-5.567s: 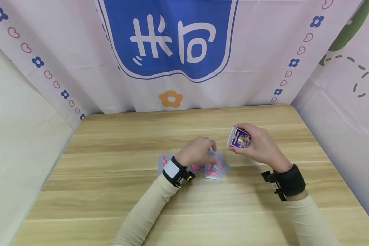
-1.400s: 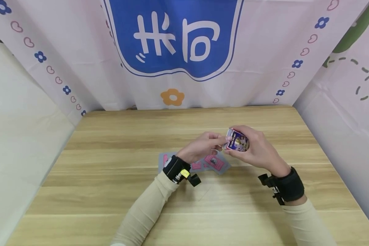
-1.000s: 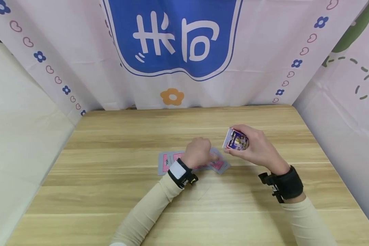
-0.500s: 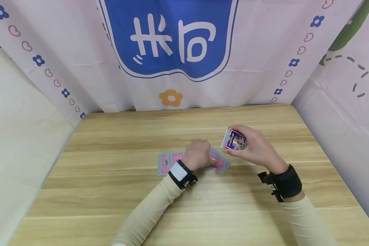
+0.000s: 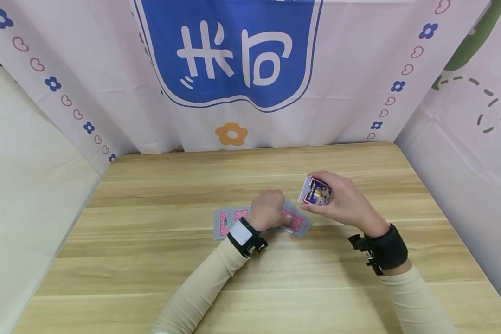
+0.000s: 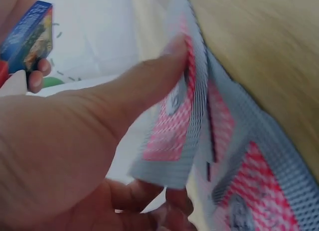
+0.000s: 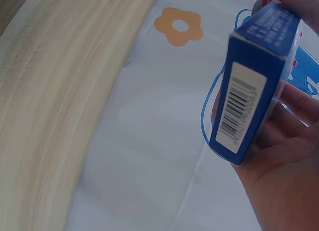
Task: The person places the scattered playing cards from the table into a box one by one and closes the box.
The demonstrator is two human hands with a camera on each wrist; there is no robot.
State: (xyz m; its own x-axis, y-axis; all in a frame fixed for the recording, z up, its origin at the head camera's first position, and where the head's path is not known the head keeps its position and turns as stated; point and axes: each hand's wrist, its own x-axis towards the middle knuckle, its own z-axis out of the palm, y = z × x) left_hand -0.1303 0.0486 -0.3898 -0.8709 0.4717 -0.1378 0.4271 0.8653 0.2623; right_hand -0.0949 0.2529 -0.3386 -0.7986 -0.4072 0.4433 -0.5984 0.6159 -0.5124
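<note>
Several playing cards with red-patterned backs and pale borders lie overlapped in a row mid-table. My left hand is over the row's right part and hides its middle. In the left wrist view, its thumb lies on the back of one playing card, and the other fingers curl at that card's edge. My right hand grips a small blue card box above the table, to the right of the row. The box's open, pale end faces left; in the right wrist view its barcode end shows.
The wooden table reaches back to a white printed cloth with a blue emblem. Pale cloth walls stand at both sides. A black camera strap is round each wrist.
My left hand has gone from the box's open end back down onto the cards, its thumb now on the rightmost one. The right hand still holds the box and has drifted slightly left.
</note>
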